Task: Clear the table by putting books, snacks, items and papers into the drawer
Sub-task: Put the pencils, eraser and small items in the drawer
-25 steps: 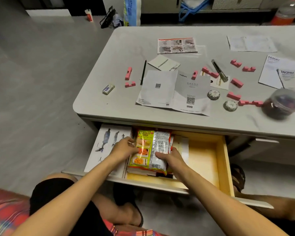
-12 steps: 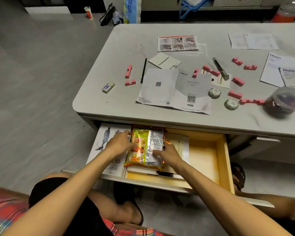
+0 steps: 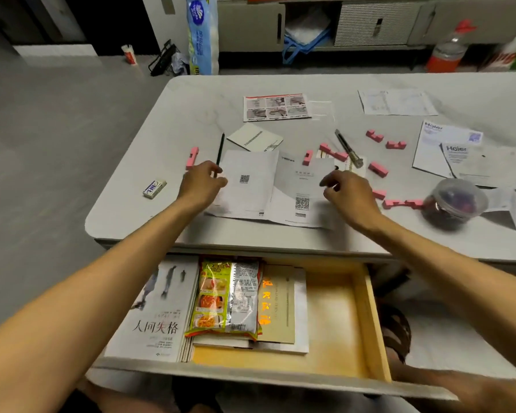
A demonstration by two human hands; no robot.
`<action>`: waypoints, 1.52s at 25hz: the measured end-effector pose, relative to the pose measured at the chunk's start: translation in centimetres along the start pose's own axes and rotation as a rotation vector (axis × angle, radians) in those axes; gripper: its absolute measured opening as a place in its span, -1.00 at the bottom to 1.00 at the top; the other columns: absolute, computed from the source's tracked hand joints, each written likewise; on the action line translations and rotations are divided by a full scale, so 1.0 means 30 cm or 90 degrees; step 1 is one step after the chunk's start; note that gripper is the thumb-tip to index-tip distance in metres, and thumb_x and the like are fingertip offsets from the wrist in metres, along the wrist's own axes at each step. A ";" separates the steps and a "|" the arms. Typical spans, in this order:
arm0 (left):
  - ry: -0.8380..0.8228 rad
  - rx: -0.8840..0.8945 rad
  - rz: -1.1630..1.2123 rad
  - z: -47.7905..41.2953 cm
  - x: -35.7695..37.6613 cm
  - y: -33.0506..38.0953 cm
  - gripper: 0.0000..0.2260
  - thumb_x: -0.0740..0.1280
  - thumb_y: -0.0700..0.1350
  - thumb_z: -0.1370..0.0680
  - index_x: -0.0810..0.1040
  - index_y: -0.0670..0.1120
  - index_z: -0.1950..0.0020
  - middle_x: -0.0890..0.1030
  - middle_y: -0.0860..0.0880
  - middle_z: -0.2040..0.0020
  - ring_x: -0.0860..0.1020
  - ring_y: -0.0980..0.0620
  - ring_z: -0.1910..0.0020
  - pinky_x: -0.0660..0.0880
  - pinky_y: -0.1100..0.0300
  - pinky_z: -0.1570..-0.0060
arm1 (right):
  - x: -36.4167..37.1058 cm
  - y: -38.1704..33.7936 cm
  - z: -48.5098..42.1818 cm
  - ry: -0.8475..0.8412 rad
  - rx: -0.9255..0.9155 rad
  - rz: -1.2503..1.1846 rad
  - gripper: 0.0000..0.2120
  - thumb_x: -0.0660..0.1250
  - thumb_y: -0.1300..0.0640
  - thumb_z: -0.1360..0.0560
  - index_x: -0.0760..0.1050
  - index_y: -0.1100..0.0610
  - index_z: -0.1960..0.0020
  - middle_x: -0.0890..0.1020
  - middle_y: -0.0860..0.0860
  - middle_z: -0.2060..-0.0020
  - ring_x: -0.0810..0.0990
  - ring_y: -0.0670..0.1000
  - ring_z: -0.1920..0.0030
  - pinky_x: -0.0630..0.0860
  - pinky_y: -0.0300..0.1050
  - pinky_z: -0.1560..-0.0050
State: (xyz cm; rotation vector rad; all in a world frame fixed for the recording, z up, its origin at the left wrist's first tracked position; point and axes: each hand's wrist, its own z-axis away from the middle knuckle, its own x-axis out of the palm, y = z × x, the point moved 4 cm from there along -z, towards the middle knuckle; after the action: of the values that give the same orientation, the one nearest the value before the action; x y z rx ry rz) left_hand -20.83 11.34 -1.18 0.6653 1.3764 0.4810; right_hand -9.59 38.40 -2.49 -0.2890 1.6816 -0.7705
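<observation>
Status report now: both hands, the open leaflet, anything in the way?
Left hand and right hand empty, over open leaflet. Leaflet flat on table, not gripped. Pencil beside left edge; pink block at top.

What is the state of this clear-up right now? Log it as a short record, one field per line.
drawer: open, right part bare
in drawer: book at left, snack packet on a stack of booklets
table: papers, pink blocks, eraser, pencil, lidded bowl remain
left hand: empty, over left edge of the open leaflet
right hand: empty, over its right edge
</observation>
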 end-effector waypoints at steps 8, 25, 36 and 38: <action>0.003 -0.051 -0.161 -0.324 0.151 -0.045 -0.65 0.22 -0.09 -0.58 0.46 -0.10 -0.36 0.53 -0.19 -0.28 0.42 -0.18 -0.33 0.41 0.06 -0.09 | -0.025 0.256 -0.494 -0.034 0.087 0.254 -0.71 0.24 0.18 -0.55 0.55 0.20 -0.23 0.60 0.27 -0.15 0.58 0.30 -0.09 0.54 0.04 -0.04; 0.067 -0.036 -0.094 -0.242 0.011 -0.100 -0.72 0.11 -0.27 -0.55 0.39 -0.18 -0.25 0.54 -0.16 -0.21 0.52 -0.18 -0.11 0.41 0.07 -0.05 | -0.007 0.158 -0.388 -0.001 0.107 0.135 -0.58 0.24 0.35 -0.52 0.26 0.27 -0.35 0.40 0.33 -0.18 0.49 0.35 -0.07 0.48 0.13 0.03; 0.122 -0.168 -0.341 -0.081 -0.182 -0.380 -0.71 0.25 0.00 -0.57 0.51 -0.17 -0.17 0.53 -0.24 -0.15 0.52 -0.31 -0.06 0.41 0.00 0.02 | 0.069 0.121 -0.064 -0.035 0.038 0.359 -0.62 0.21 -0.07 -0.60 0.34 0.19 -0.26 0.44 0.23 -0.13 0.55 0.23 0.20 0.36 -0.04 0.32; 0.132 -0.171 -0.334 -0.099 -0.185 -0.379 -0.73 0.27 0.01 -0.58 0.56 -0.16 -0.13 0.51 -0.24 -0.12 0.53 -0.32 -0.03 0.42 0.01 0.04 | 0.059 0.132 -0.081 -0.053 0.048 0.345 -0.65 0.23 -0.07 -0.60 0.34 0.15 -0.24 0.43 0.23 -0.14 0.56 0.25 0.18 0.42 -0.01 0.29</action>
State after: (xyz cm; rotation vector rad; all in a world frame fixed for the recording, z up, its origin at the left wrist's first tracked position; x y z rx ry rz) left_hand -25.33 -0.22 -5.06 0.0232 1.5767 0.3070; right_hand -11.49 41.16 -6.15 0.1837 1.5467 -0.4072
